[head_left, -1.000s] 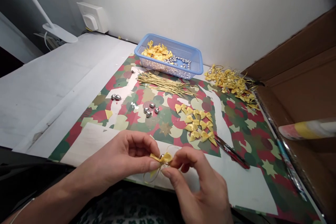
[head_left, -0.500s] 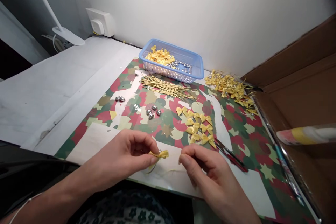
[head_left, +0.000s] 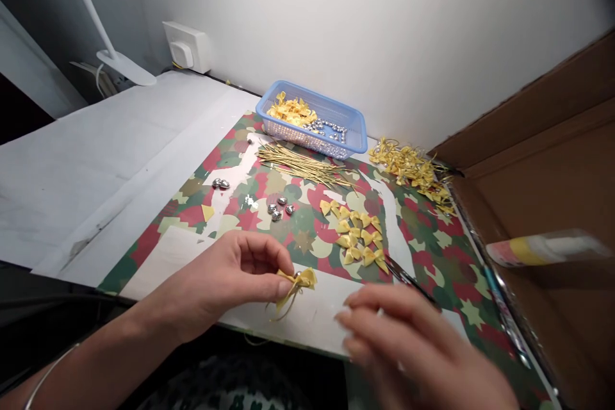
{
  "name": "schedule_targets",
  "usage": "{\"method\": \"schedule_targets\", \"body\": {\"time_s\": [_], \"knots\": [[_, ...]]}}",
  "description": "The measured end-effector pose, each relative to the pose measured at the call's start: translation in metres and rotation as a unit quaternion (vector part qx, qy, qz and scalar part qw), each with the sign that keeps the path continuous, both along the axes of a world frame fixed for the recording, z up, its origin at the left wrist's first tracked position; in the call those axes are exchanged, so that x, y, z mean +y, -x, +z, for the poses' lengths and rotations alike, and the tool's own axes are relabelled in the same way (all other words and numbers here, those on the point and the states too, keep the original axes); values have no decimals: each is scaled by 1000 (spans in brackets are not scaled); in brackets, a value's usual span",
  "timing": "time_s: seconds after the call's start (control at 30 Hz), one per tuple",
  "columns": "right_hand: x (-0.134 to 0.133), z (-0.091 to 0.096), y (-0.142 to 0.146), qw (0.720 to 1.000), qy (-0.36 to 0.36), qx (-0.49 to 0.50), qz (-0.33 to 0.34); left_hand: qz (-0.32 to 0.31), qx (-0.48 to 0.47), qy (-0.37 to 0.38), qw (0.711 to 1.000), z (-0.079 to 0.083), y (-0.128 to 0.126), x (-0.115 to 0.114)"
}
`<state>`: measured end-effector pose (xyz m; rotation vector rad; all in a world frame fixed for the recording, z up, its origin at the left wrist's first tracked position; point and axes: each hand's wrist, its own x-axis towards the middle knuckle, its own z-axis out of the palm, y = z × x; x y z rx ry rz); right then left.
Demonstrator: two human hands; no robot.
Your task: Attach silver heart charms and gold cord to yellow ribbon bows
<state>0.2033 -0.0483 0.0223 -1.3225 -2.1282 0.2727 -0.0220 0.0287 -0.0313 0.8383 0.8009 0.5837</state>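
Observation:
Between the thumb and forefinger of my left hand [head_left: 240,272] is a yellow ribbon bow [head_left: 306,278]. A small silvery bead shows at its middle, and thin cord ends hang below it. To the right, apart from the bow, my right hand [head_left: 408,339] is smeared by motion; whether it grips anything does not show. Just beyond it lie several yellow bows [head_left: 353,234] in rough rows. A dark, slim tool [head_left: 406,275] is partly covered by that hand. Loose silver beads [head_left: 281,209] rest on the patterned board [head_left: 307,240] beyond my left hand.
A blue basket [head_left: 312,93] with yellow bows and silver beads stands by the wall. In front lies a bundle of gold cords [head_left: 302,165]. Corded bows [head_left: 408,166] are heaped at the right, near a cardboard box [head_left: 538,179] and a white-capped bottle [head_left: 538,248].
My right hand has moved right and nearer to me, away from the bow, and now covers part of the slim tool. The bow in my left hand has turned, showing its cord ends.

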Motion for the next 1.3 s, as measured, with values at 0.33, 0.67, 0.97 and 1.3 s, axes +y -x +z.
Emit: {"method": "schedule_targets", "body": {"time_s": [0.33, 0.67, 0.97, 1.3], "knots": [[40, 16, 20, 986, 117, -26, 115, -35, -18, -50, 998, 11, -10, -3], [123, 15, 29, 816, 372, 439, 57, -108, -83, 44, 990, 7, -16, -10], [181, -25, -39, 875, 180, 437, -106, -108, -93, 54, 988, 10, -14, -12], [67, 10, -18, 924, 307, 227, -20, -65, 57, -103, 991, 13, -10, -14]]}}
